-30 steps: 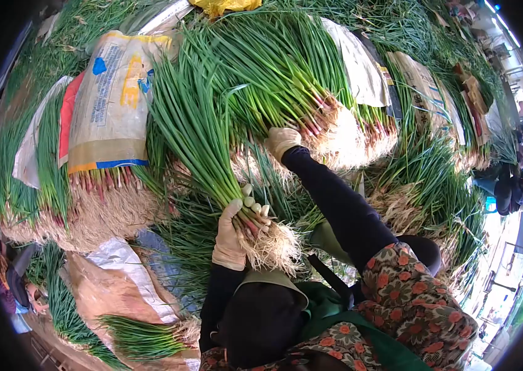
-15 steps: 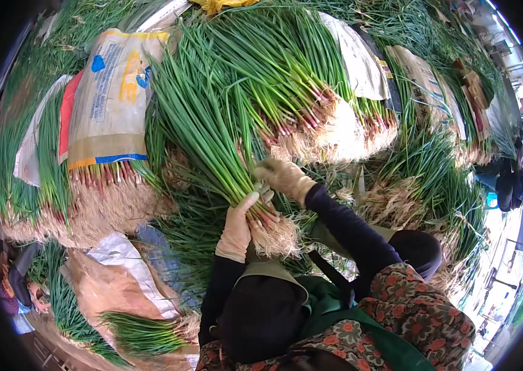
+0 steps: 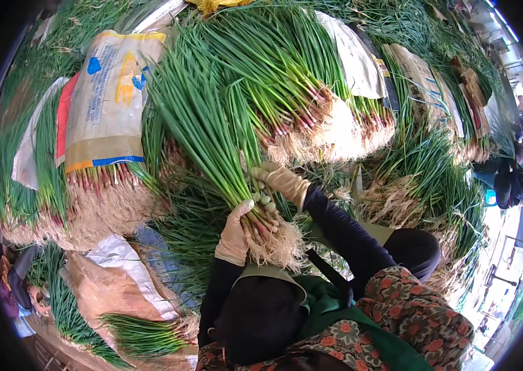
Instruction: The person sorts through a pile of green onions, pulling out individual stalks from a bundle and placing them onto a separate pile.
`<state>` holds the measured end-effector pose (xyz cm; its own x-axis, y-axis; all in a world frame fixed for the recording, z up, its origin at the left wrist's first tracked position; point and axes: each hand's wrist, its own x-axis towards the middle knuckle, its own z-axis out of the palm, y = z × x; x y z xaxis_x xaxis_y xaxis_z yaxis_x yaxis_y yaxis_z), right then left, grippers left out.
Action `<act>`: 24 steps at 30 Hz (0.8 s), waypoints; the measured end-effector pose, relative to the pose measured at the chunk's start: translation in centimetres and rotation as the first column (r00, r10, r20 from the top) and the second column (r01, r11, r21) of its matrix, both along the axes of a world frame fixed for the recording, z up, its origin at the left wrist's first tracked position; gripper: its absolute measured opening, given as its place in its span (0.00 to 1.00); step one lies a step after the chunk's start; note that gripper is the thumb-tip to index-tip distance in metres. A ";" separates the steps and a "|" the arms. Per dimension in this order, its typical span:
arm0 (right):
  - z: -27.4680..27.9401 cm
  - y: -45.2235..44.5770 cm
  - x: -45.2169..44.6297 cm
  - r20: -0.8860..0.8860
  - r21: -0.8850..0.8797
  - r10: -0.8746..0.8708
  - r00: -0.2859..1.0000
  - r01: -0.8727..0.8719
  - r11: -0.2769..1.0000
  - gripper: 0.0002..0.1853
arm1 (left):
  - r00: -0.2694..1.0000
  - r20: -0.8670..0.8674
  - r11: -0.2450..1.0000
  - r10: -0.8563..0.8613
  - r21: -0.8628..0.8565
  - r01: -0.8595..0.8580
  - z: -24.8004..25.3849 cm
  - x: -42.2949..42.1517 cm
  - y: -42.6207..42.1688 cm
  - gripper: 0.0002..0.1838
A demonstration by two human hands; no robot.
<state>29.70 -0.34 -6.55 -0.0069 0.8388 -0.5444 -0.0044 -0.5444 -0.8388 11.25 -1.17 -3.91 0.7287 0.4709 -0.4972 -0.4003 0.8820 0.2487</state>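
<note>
My left hand (image 3: 235,230), in a pale glove, is closed round the lower stalks of a bunch of green onions (image 3: 212,145). Its fingertips show on the far side of the stalks. The long leaves point up and away, and the pale roots hang towards my lap. Just above the left hand's grip, my right hand (image 3: 283,182), also gloved, has its fingers bent round green onion stalks at the bunch's right side. How many stalks it grips is hidden. Close beyond lies a big pile of green onions (image 3: 298,93) with reddish bases and bushy roots.
Printed sacks (image 3: 103,99) cover onion heaps at the left; a white sack (image 3: 354,55) and a beige sack (image 3: 419,80) lie at the right. Loose onions (image 3: 391,201) are at my right. A smaller bunch (image 3: 144,334) rests on a brown sheet (image 3: 103,278). Another person (image 3: 512,182) is far right.
My right hand has shifted slightly down along the stalks, with its fingers nearer the bunch. The root end has moved a little, and more of the left fingertips shows. The left hand keeps its grip.
</note>
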 end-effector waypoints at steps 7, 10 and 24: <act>2.1 -2.1 -2.0 0.415 0.167 0.031 0.909 -0.110 0.980 0.15 | 0.992 -0.130 0.999 -0.003 -0.039 -0.002 -0.8 0.1 -0.2 0.13; -3.4 -2.5 -1.0 0.421 0.405 -0.252 0.871 0.068 0.912 0.15 | 0.973 0.167 0.986 0.157 -0.074 -0.146 0.2 0.0 -0.2 0.14; -2.9 11.1 4.5 0.851 -0.214 0.294 0.435 -0.224 0.951 0.15 | 0.954 0.208 0.974 0.216 -0.114 -0.196 0.6 -0.3 0.9 0.25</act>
<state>34.21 10.75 -9.41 0.2840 0.8485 -0.4465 0.8515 -0.4373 -0.2894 11.00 -0.24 -3.30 0.7160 0.5824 -0.3848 -0.6110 0.7895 0.0581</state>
